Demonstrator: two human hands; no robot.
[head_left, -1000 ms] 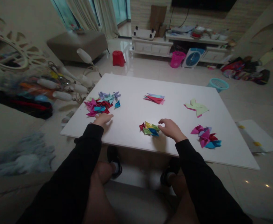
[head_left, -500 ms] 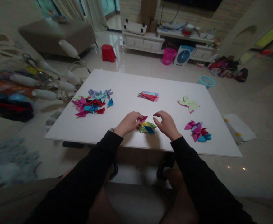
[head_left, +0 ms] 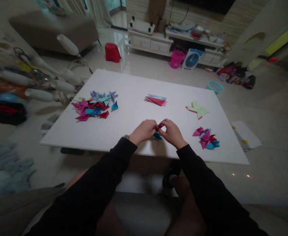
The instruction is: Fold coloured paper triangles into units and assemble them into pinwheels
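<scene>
My left hand (head_left: 145,131) and my right hand (head_left: 173,132) meet fingertip to fingertip over the near middle of the white table (head_left: 129,95). Both are closed on a small piece of dark reddish folded paper (head_left: 157,127), mostly hidden by the fingers. Just beneath them lie blue and green folded papers (head_left: 157,136), partly covered by my hands. Beyond, a stack of long pointed folded papers (head_left: 156,100) in red, pink and blue rests on the tabletop.
A large heap of coloured folded papers (head_left: 92,106) is at the left. On the right lie a pale green folded paper piece (head_left: 197,109) and a smaller heap of folded papers (head_left: 206,138). A lamp with several white arms (head_left: 67,77) stands close to the table's left edge.
My left hand has moved right and my right hand slightly left, so their fingertips now meet. The pink paper in my left fingers is now between both hands. The view has shifted a little.
</scene>
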